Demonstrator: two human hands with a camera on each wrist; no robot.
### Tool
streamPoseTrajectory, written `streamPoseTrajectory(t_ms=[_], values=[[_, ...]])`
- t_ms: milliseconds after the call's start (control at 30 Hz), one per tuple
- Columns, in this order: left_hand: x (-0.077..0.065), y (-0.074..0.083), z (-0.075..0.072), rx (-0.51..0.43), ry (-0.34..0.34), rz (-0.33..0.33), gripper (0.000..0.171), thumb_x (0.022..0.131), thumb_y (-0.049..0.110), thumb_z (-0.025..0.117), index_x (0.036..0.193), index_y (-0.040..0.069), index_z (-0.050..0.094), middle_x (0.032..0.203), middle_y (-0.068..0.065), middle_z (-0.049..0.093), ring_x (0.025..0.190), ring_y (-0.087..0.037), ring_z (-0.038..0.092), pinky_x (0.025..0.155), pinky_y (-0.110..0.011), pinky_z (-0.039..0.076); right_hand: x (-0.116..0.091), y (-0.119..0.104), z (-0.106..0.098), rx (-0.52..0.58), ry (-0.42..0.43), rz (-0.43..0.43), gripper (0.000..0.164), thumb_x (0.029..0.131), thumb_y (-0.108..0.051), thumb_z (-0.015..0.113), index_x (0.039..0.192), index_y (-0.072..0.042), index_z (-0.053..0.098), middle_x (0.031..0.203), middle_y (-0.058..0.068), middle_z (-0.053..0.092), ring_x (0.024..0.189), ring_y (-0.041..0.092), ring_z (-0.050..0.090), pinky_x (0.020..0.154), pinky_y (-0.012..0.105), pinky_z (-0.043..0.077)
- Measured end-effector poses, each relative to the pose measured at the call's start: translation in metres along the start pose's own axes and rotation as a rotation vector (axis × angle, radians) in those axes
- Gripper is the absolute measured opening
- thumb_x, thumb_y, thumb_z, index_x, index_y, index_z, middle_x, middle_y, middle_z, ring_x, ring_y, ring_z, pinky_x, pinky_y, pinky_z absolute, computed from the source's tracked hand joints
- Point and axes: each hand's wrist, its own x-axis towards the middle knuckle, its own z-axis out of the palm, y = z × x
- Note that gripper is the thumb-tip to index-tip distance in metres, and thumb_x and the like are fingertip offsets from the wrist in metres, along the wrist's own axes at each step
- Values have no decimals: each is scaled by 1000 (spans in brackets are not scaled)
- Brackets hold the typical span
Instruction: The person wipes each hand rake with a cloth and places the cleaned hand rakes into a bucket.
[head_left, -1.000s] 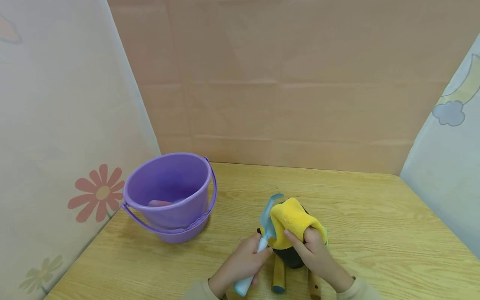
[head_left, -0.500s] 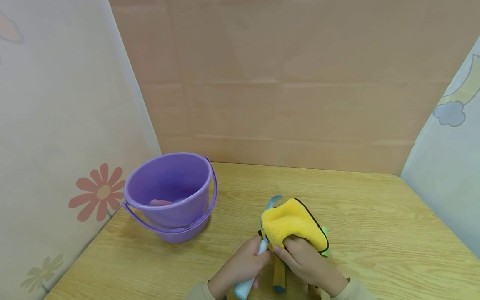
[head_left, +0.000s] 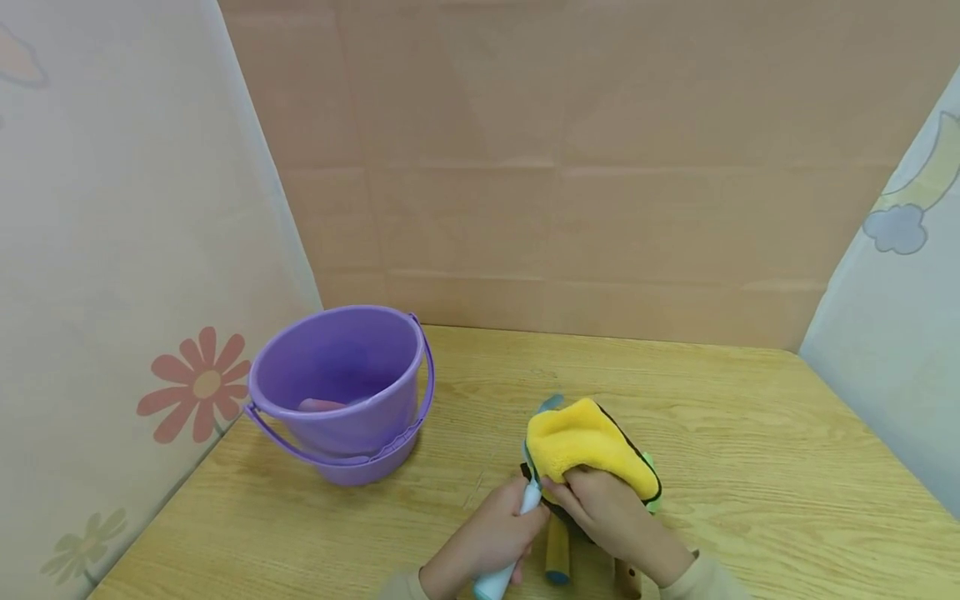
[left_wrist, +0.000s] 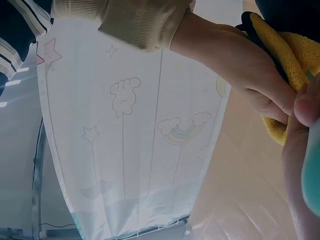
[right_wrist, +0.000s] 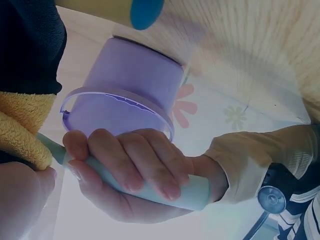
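In the head view, my left hand (head_left: 501, 527) grips the pale blue-white handle of a garden trowel (head_left: 531, 497). The trowel's blue blade is mostly behind a yellow cloth (head_left: 581, 442) with black edging; only its tip shows above. My right hand (head_left: 611, 510) holds the cloth's near edge, bunched in its fingers, against the blade. The right wrist view shows my left fingers wrapped round the trowel handle (right_wrist: 192, 194), and the cloth (right_wrist: 25, 135) with its dark underside at the left. In the left wrist view, the cloth (left_wrist: 280, 47) folds around my right fingers.
A purple bucket (head_left: 405, 408) with a pink thing (head_left: 321, 406) inside stands on the left of the wooden table (head_left: 735, 417). Below the cloth lie a wooden handle with a blue end (head_left: 557, 554) and a brown handle with holes (head_left: 627, 577). Something green (head_left: 652, 505) peeks out right of the cloth.
My right hand has moved left with the cloth, which now spreads over most of the trowel's blade. My left hand keeps its grip on the handle, shifting slightly.
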Motion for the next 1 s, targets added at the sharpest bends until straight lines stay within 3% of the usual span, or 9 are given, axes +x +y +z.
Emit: streamPoseTrajectory(t_ms=[133, 267, 500, 733, 833, 933, 1000], values=[[-1, -1, 2, -2, 10, -6, 4, 89, 11, 44, 90, 6, 46, 52, 2, 38, 32, -9, 35, 32, -20, 32, 1, 0, 1, -94, 26, -11, 28, 96, -31, 45, 75, -14, 51, 66, -14, 42, 61, -4, 38, 56, 15, 39], [-2, -2, 4, 9, 19, -10, 7, 89, 11, 45, 92, 6, 48, 51, 2, 38, 32, -9, 35, 32, -20, 31, 2, 1, 2, -201, 54, -33, 34, 98, -34, 40, 90, -8, 61, 84, -3, 60, 75, 3, 51, 69, 25, 47], [-2, 0, 6, 44, 8, -16, 7, 89, 10, 44, 84, 6, 47, 47, 2, 39, 31, -8, 37, 32, -19, 30, 8, 1, 3, -351, 118, -100, 47, 101, -36, 23, 75, -12, 53, 62, -9, 35, 57, 3, 37, 56, 20, 40], [-2, 0, 8, 58, 19, -6, 11, 88, 8, 43, 77, 8, 44, 45, 3, 38, 30, -7, 37, 31, -18, 30, 9, 4, 9, -512, 195, -129, 50, 102, -32, 21, 79, -9, 59, 61, -4, 42, 55, 8, 42, 51, 25, 41], [-2, -1, 9, 58, 18, -4, 11, 89, 8, 43, 77, 8, 44, 45, 3, 38, 30, -8, 37, 31, -18, 30, 7, 5, 9, -713, 148, -196, 44, 103, -18, 17, 87, -5, 55, 63, 1, 40, 54, 14, 42, 48, 28, 41], [-2, 0, 9, 54, 16, -11, 10, 90, 9, 43, 79, 8, 44, 48, 2, 39, 30, -8, 36, 31, -18, 31, 5, 5, 7, -803, 126, -230, 40, 103, -13, 14, 84, -8, 48, 61, 1, 31, 51, 14, 36, 44, 25, 35], [-2, 0, 9, 53, 18, -20, 10, 90, 10, 44, 80, 8, 44, 49, 2, 40, 30, -8, 36, 31, -19, 30, 5, 6, 7, -886, 103, -259, 37, 101, -5, 13, 90, -5, 49, 64, 4, 34, 52, 16, 39, 44, 27, 37]])
